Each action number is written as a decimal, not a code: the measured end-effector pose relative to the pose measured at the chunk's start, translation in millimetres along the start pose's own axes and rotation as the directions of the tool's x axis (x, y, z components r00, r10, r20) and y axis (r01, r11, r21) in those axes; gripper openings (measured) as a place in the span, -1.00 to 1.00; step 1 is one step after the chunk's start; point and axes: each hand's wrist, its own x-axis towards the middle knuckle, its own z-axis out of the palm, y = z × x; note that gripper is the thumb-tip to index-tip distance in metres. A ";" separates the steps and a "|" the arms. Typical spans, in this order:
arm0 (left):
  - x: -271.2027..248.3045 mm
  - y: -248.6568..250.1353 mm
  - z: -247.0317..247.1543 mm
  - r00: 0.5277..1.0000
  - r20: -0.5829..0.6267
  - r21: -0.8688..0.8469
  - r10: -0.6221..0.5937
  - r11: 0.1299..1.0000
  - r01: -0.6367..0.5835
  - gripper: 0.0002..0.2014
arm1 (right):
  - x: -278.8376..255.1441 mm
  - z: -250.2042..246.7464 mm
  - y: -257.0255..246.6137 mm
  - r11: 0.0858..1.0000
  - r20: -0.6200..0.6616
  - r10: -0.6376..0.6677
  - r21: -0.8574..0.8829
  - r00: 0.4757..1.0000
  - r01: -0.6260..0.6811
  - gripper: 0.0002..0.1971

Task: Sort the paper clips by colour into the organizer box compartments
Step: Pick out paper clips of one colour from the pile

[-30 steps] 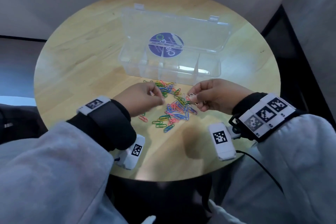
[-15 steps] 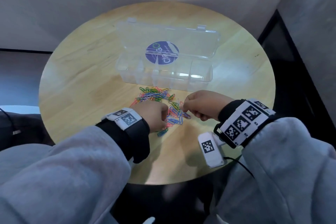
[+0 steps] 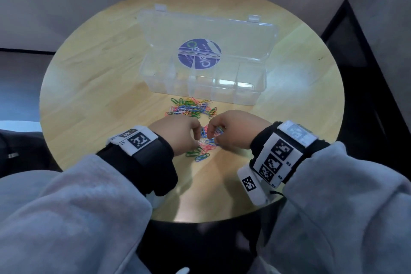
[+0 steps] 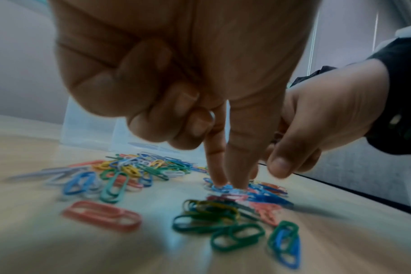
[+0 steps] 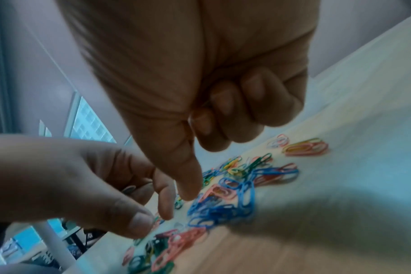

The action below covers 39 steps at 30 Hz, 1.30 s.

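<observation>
Coloured paper clips (image 3: 193,108) lie in a loose pile on the round wooden table (image 3: 100,95), just in front of the clear organizer box (image 3: 240,93), whose lid stands open behind it. My left hand (image 3: 196,138) points down at the pile's near part. Its thumb and forefinger tips (image 4: 230,185) pinch a blue clip (image 4: 223,188) against the table, with the other fingers curled. My right hand (image 3: 211,134) hovers right beside it, thumb (image 5: 190,185) down over the blue clips (image 5: 223,209) and fingers curled into the palm, where a thin wire shows.
Loose green and blue clips (image 3: 201,155) lie nearest me, and a red one (image 4: 101,216) sits apart on the left. The box compartments look bare through the clear walls. The table's near edge (image 3: 200,221) is close behind my wrists.
A second ago my right hand held a white clip up beside the pile. Both hands have since come down together onto the pile's near part, fingertips almost touching.
</observation>
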 end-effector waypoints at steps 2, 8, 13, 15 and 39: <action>3.1 1.2 -0.8 1.000 0.016 0.028 0.012 1.000 -0.012 -0.94 | 3.8 1.7 -1.1 0.998 0.028 0.005 -0.055 1.000 -0.003 -0.73; 8.5 1.9 -2.3 0.999 0.040 0.042 0.010 0.999 -0.012 -0.93 | 4.5 2.0 -1.9 0.996 0.010 -0.014 -0.091 1.000 0.014 -0.82; 6.5 5.0 -0.1 0.999 0.020 0.041 0.029 0.999 -0.030 -0.92 | 4.3 3.2 -0.3 0.993 -0.040 0.004 -0.120 0.999 -0.009 -0.85; 6.0 5.5 1.0 0.999 0.019 0.042 0.035 0.998 -0.036 -0.92 | 3.7 3.1 -0.2 0.991 -0.033 0.018 -0.129 0.999 -0.022 -0.86; 6.8 5.4 -1.7 0.998 0.061 -0.010 -0.021 1.000 0.021 -0.88 | 1.2 -14.0 9.8 0.962 0.053 0.086 0.255 0.995 -0.097 -0.80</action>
